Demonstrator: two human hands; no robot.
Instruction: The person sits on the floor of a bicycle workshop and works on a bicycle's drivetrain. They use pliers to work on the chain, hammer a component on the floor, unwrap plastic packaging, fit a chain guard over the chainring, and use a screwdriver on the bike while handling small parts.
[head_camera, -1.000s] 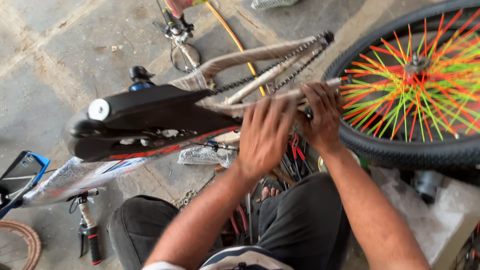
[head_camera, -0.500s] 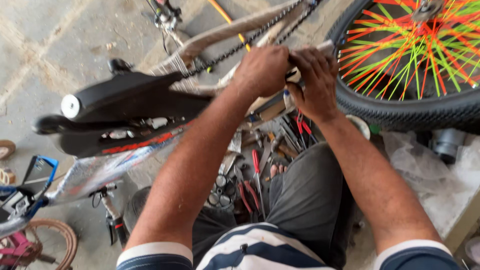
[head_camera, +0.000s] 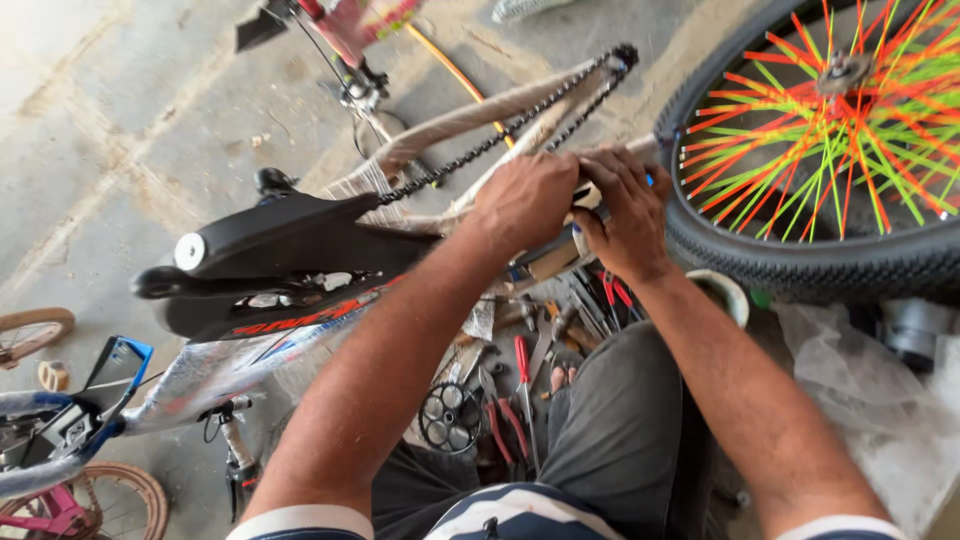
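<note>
An upturned bicycle frame (head_camera: 300, 240), partly wrapped in plastic, lies across my lap area. Both hands grip the wrapped rear stay (head_camera: 470, 115) close to the tyre. My left hand (head_camera: 525, 200) closes over the tube. My right hand (head_camera: 625, 215) clamps the same tube just right of it, with a small white and blue part between the fingers. The chain (head_camera: 500, 130) runs along the stay to the far end. The rear wheel (head_camera: 830, 150) has a black knobby tyre and orange and green spokes.
Pliers, spanners and a black sprocket (head_camera: 450, 415) lie on the floor between my knees. A crumpled plastic sheet (head_camera: 860, 370) sits at the right. A small pink bicycle (head_camera: 60, 505) and another wheel (head_camera: 30, 330) are at the left. Another red bicycle (head_camera: 350, 40) stands beyond.
My left hand moved from above the stay down onto it beside my right hand. The view then shifted, so the frame and wheel sit lower in view.
</note>
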